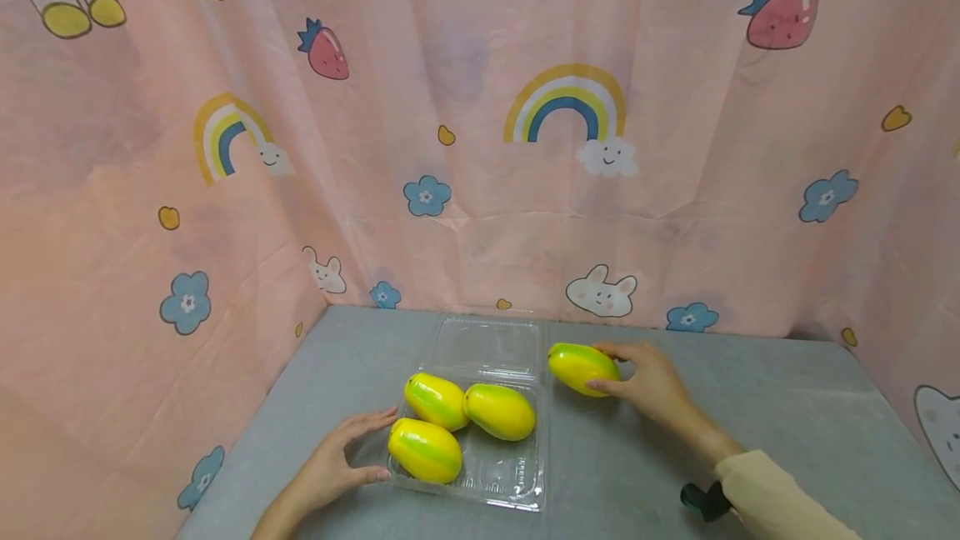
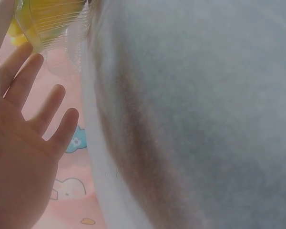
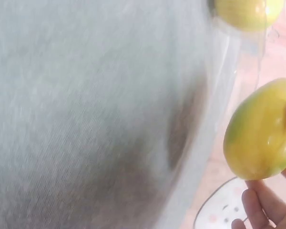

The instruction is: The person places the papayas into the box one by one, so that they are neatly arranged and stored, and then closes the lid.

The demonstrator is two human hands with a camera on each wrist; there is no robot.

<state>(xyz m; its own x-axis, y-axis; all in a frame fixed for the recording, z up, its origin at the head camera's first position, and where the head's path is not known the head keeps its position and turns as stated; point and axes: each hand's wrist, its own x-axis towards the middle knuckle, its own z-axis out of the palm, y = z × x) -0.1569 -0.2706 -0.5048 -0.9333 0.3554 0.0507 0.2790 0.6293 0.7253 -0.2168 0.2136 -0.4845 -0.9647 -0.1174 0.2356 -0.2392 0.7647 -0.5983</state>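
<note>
My right hand [image 1: 656, 382] holds a yellow-green papaya [image 1: 581, 369] between thumb and fingers, to the right of a clear plastic clamshell box [image 1: 517, 494]. In the right wrist view this papaya [image 3: 257, 133] shows large beside the fingers. Three more papayas sit in the box: one at the back left [image 1: 437, 401], one at the right [image 1: 501, 412], one at the front left [image 1: 425, 450]. My left hand [image 1: 333, 461] is at the box's left side, its fingers extended; whether they touch the wall I cannot tell. The left wrist view shows the spread fingers [image 2: 62, 131] near the box.
The box's clear lid [image 1: 487, 346] lies folded back behind it on the grey table [image 1: 780, 407]. A pink printed curtain [image 1: 480, 257] hangs along the back and sides. A dark object [image 1: 705, 502] shows by the right sleeve [image 1: 780, 494].
</note>
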